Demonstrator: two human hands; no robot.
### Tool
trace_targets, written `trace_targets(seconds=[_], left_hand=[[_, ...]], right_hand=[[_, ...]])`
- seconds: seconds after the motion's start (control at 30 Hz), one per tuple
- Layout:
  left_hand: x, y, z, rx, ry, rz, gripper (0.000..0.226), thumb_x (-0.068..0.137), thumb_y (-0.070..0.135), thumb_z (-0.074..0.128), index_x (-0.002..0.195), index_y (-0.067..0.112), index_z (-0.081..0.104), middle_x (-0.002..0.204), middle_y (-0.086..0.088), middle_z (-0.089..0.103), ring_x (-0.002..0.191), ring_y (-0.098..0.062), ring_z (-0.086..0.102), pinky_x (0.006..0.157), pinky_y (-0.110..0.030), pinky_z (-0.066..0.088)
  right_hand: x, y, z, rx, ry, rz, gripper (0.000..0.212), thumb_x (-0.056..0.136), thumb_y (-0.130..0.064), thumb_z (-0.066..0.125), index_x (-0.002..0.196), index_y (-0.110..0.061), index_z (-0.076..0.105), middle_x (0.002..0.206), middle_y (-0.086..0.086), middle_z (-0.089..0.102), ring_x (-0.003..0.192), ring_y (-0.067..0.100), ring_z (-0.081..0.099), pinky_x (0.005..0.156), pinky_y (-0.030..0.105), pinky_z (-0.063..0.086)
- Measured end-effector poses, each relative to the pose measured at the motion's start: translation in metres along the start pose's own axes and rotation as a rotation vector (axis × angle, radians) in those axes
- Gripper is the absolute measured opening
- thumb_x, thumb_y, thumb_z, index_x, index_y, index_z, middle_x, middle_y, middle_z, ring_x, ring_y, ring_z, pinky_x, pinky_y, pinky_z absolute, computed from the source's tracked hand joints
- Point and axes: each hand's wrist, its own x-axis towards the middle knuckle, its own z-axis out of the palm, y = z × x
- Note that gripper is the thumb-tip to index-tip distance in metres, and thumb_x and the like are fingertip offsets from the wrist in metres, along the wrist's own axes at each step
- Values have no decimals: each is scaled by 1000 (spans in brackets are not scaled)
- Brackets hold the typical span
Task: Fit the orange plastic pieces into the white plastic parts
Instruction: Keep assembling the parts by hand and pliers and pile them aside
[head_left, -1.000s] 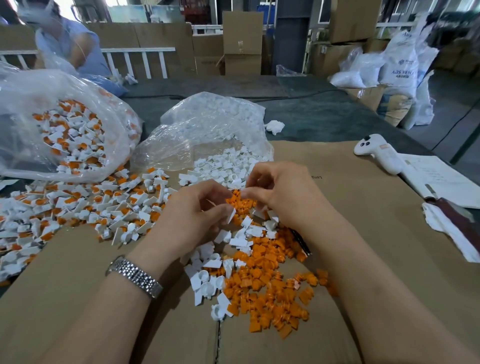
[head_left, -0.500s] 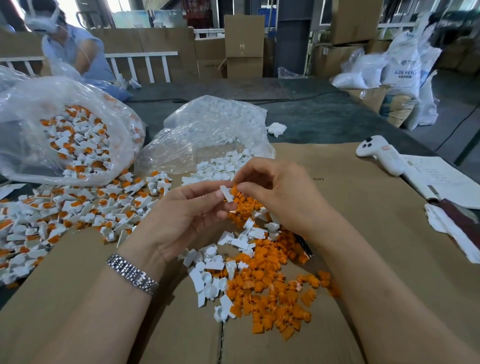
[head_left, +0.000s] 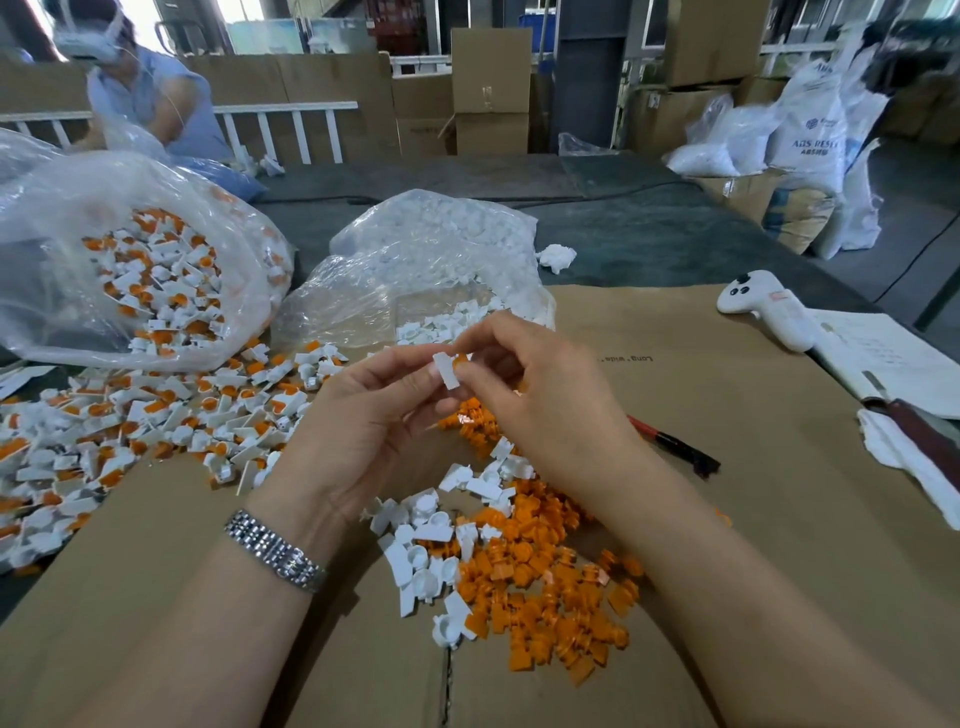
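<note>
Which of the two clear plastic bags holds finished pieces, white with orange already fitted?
The larger bag at far left: its white parts show orange inserts. The smaller bag in the middle, behind the hands, holds only plain white parts.

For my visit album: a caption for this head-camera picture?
Both hands hold a small white plastic part above loose orange plastic pieces.
</note>
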Motion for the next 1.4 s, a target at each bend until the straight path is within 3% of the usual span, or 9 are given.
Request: trace_targets(seconds=[0.13, 0.3, 0.43, 0.53, 1.13, 1.23, 1.33, 1.4], left_hand=[[-1, 3, 0, -4, -8, -28, 16, 79, 1, 70, 86, 9, 81, 92, -17, 77, 82, -25, 77, 65, -22, 61], [-4, 5, -3, 10, -35, 12, 16, 84, 13, 73, 95, 5, 82, 104, -20, 77, 94, -27, 77, 75, -25, 62], [-3, 4, -1, 54, -2, 70, 21, 71, 10, 83, 91, 4, 78, 90, -15, 77, 83, -24, 77, 74, -26, 62], [-3, 3, -2, 56, -1, 65, 10, 73, 7, 79, 83, 4, 77, 83, -14, 75, 77, -21, 76, 71, -25, 62], [-1, -2, -2, 204, 90, 137, 30, 59, 28, 90, 82, 12, 80, 91, -18, 77, 85, -28, 77, 76, -27, 62], [0, -2, 0, 168, 107, 123, 28, 59, 26, 90, 82, 12, 81, 95, -18, 78, 88, -28, 78, 77, -26, 61], [0, -1, 0, 80, 125, 77, 21, 62, 19, 88, 80, 11, 82, 92, -17, 78, 93, -31, 78, 75, -23, 61], [0, 1, -2, 32, 126, 39, 14, 66, 13, 85, 79, 11, 82, 96, -20, 78, 96, -32, 77, 72, -22, 61]], right_hand=[[1, 1, -9, 26, -63, -6, 17, 94, -22, 71, 111, -20, 71, 95, -7, 69, 88, 5, 64, 83, 22, 52], [2, 1, -11, 35, -37, -20, 18, 93, -18, 71, 111, -16, 73, 95, -5, 70, 86, 2, 63, 82, 15, 50], [1, 2, -8, -4, -20, -59, 18, 91, -17, 74, 109, -13, 73, 95, -2, 70, 88, 7, 65, 83, 26, 54], [1, 3, -7, -6, -22, -72, 19, 89, -17, 76, 107, -13, 73, 94, -2, 71, 88, 9, 66, 83, 29, 55], [0, 6, 2, -84, 9, -48, 16, 91, -32, 73, 101, -20, 70, 89, -9, 68, 82, 6, 64, 77, 33, 57], [5, 10, -4, -169, -40, 76, 37, 90, -57, 63, 109, -25, 64, 98, -11, 63, 85, 4, 61, 77, 32, 56], [7, 25, -18, -538, -118, 334, 60, 90, -71, 49, 120, -20, 56, 116, 0, 56, 100, 16, 58, 83, 37, 52], [5, 34, -23, -729, -215, 450, 66, 88, -73, 53, 121, -15, 54, 118, 6, 54, 106, 26, 56, 87, 43, 51]])
